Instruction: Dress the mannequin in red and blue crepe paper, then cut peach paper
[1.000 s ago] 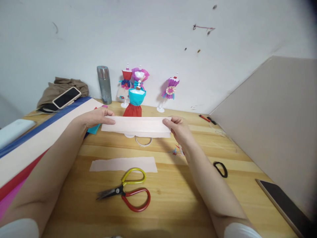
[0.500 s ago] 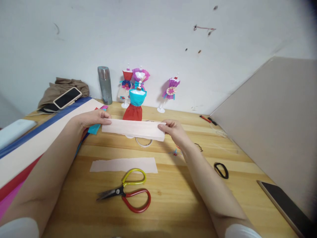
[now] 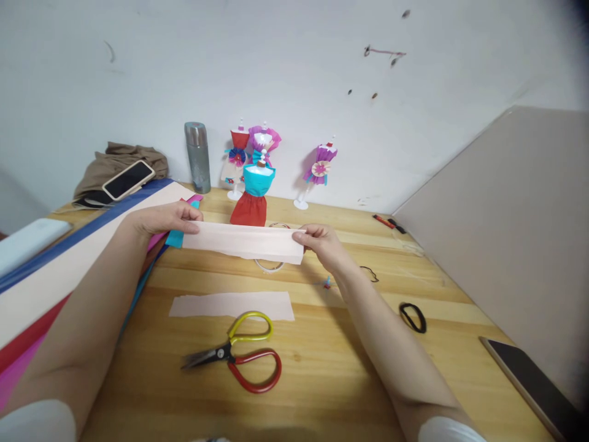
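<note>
A pale pink paper strip (image 3: 243,240) is stretched level above the table between my two hands. My left hand (image 3: 177,219) pinches its left end, and my right hand (image 3: 316,238) pinches its right end between thumb and fingers. The strip's lower edge is uneven. Behind it stands a small dress form in a turquoise top and red skirt (image 3: 250,209). Nearer to me, a second pale strip (image 3: 232,305) lies flat on the wood. Scissors with one yellow and one red handle (image 3: 256,369) rest just in front of that strip, blades pointing left.
More dressed forms (image 3: 321,166) and a grey bottle (image 3: 197,158) stand by the wall. Coloured sheets (image 3: 105,239), a phone (image 3: 129,180) and brown cloth (image 3: 113,161) lie left. A black band (image 3: 413,317) and a dark tablet-like object (image 3: 529,380) are right.
The held strip is pulled slightly wider, with my left hand a little farther left. The whole view has shifted slightly. Both hands keep their hold.
</note>
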### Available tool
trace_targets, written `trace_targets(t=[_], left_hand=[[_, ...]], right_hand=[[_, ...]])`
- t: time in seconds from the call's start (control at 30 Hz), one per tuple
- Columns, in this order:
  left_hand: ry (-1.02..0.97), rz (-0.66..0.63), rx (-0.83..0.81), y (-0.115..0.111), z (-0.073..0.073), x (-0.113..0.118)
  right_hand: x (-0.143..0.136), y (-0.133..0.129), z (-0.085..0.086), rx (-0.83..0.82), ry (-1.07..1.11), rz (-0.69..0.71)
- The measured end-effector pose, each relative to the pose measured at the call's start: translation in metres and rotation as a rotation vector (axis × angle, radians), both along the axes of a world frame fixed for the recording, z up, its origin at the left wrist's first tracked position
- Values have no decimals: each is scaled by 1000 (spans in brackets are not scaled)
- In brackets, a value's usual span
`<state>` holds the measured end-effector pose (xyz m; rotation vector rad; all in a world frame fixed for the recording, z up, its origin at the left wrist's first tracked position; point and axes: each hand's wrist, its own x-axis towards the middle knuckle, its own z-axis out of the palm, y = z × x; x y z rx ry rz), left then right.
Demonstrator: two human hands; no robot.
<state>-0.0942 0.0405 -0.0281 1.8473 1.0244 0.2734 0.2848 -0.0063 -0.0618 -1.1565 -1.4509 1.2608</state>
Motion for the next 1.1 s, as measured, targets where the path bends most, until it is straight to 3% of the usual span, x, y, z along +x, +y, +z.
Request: trace_targets(t=[0.33,0.8,1.1], left_hand=[[0,-11,-40,0,-2,-4],[-81,56,-268,0,-10,-1],[-52,73,-212,1,-11,-1]], right_hand=[[0,0,-3,-22,-56,41],[0,3,-9,-34,-93,32],[-2,2,-10,-18,-85,22]])
